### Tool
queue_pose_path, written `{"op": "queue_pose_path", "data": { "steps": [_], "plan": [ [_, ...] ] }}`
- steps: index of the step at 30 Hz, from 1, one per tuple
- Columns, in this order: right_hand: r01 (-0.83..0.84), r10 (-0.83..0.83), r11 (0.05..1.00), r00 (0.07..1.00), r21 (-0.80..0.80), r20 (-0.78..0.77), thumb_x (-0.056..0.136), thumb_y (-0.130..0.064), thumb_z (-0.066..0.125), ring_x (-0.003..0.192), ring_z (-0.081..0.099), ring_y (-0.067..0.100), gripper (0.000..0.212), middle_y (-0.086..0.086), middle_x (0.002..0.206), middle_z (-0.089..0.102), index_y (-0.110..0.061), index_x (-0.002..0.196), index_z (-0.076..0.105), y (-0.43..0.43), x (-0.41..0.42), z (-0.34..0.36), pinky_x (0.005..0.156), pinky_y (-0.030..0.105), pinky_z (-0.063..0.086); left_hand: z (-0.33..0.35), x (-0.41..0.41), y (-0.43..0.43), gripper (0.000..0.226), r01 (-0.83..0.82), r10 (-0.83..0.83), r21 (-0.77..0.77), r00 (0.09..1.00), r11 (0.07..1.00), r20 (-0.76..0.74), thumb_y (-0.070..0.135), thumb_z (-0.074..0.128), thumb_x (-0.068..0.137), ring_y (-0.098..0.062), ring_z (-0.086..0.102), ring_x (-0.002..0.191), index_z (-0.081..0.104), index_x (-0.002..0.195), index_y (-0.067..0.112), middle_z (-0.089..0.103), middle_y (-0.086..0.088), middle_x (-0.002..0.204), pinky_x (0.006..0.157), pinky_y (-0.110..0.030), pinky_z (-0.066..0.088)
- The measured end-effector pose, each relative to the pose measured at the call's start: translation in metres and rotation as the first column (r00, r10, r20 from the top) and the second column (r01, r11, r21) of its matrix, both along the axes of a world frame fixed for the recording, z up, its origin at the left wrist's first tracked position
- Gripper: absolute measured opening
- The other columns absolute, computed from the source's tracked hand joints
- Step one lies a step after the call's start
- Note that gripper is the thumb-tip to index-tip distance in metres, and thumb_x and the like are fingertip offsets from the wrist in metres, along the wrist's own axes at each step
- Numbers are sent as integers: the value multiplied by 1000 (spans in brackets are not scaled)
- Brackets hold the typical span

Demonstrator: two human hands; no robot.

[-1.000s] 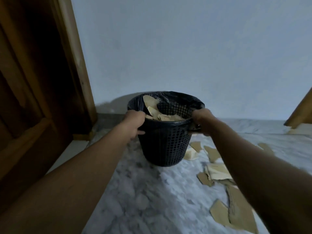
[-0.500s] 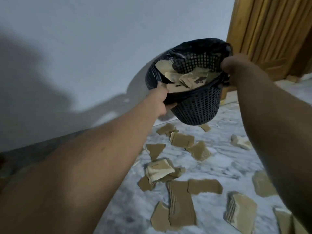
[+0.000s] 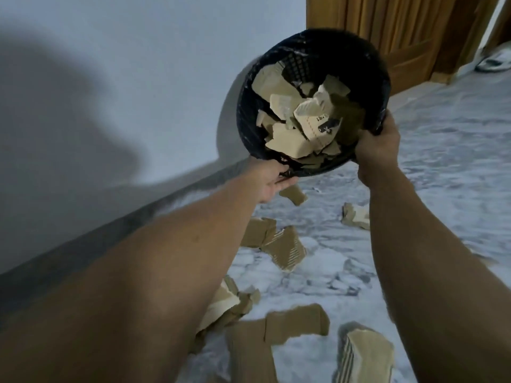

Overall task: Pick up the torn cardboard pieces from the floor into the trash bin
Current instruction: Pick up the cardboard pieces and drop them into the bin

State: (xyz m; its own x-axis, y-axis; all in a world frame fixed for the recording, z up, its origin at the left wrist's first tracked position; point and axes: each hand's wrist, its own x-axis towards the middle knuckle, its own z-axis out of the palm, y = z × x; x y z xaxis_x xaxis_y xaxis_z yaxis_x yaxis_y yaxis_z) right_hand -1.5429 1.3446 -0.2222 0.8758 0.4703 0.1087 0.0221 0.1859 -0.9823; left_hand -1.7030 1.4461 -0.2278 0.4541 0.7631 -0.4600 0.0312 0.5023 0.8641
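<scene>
Inside the bin [image 3: 370, 70] a heap of torn pieces [image 3: 287, 111] lies loose and jumbled, edges pointing every way. I judge them light, fairly stiff corrugated board, easy to pinch by an edge or gather flat in a stack, though they would bend or tear further if crushed. The bin itself is off the ground and tipped, its mouth facing the person and its base away, so its long axis runs from the viewer toward what stands behind it; the heap has slid to the lower side and could spill. It looks like light plastic mesh with a slick black liner, best held at the rim on opposite sides.

The right hand [image 3: 378, 146] has fingers curled round the bin's right rim. The left hand [image 3: 272, 179] is at the bin's lower rim and seems to hook its fingers over it, though blur hides the grip.

Below the bin, floor pieces [image 3: 284, 244] lie flat on the marble floor [image 3: 442, 175], long sides at mixed angles. Behind the bin are a wall [image 3: 138, 78] and a door [image 3: 401, 31]
</scene>
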Motion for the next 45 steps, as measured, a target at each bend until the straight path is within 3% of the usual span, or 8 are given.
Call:
{"op": "queue_pose_path", "data": {
  "steps": [11,22,25,33,36,39,41,45],
  "plan": [
    [-5,0,1000,949,-17,-314,98,-3,55,99,63,27,40,4,117,61,-16,135,50,-38,35,-62,62,39,59,-39,52,20,29,121,-104,204,990,972,-90,-6,59,91,-24,63,89,54,107,17,65,-13,112,52,-26,54],
    [-62,23,986,971,-156,-240,104,-17,47,108,54,27,24,4,115,59,-17,127,51,-28,31,-32,91,49,55,-10,81,56,3,161,-148,212,986,964,-76,8,60,95,-14,62,78,58,94,10,65,-8,101,51,-19,54],
    [-38,-10,959,986,-282,-166,103,-18,49,126,51,33,55,12,146,48,-9,152,28,-29,24,-40,106,53,45,-2,83,58,2,158,-151,190,987,969,-54,8,59,96,-14,62,74,58,95,6,64,-8,94,57,-20,57],
    [-132,61,765,989,-630,-133,96,-26,61,104,64,31,58,18,125,63,-9,148,40,-66,-15,-110,88,42,54,-9,71,50,38,141,-128,221,989,965,-75,24,67,92,-21,69,84,54,123,5,64,-8,108,59,-29,60],
    [-220,138,591,975,-776,-172,92,-26,68,71,58,29,46,18,86,63,-7,130,53,-95,-47,-131,58,34,46,-54,29,24,65,482,-217,525,846,701,-488,50,68,84,-25,66,95,45,135,17,63,-7,115,78,-38,59],
    [-296,375,106,896,-949,-238,86,-33,75,68,63,28,47,19,84,65,6,111,65,-124,-79,-145,52,31,52,-90,-38,-23,95,958,-490,276,278,79,-826,65,77,67,-20,58,110,39,144,24,56,-1,128,93,-34,50],
    [-261,456,-76,849,-962,-267,80,-39,80,65,63,23,53,15,78,65,7,106,69,-137,-103,-153,52,26,51,-112,-85,-54,114,944,-392,71,-65,-323,-918,72,79,54,-21,48,125,29,149,32,42,2,144,102,-37,45],
    [-82,489,-57,867,-995,-99,61,-48,89,119,51,31,86,12,124,52,-12,130,54,-162,-146,-177,96,39,49,-146,-156,-96,139,739,-115,-93,-226,-667,-967,64,88,45,-28,17,143,8,155,33,9,-3,160,114,-51,24]
  ]
}}
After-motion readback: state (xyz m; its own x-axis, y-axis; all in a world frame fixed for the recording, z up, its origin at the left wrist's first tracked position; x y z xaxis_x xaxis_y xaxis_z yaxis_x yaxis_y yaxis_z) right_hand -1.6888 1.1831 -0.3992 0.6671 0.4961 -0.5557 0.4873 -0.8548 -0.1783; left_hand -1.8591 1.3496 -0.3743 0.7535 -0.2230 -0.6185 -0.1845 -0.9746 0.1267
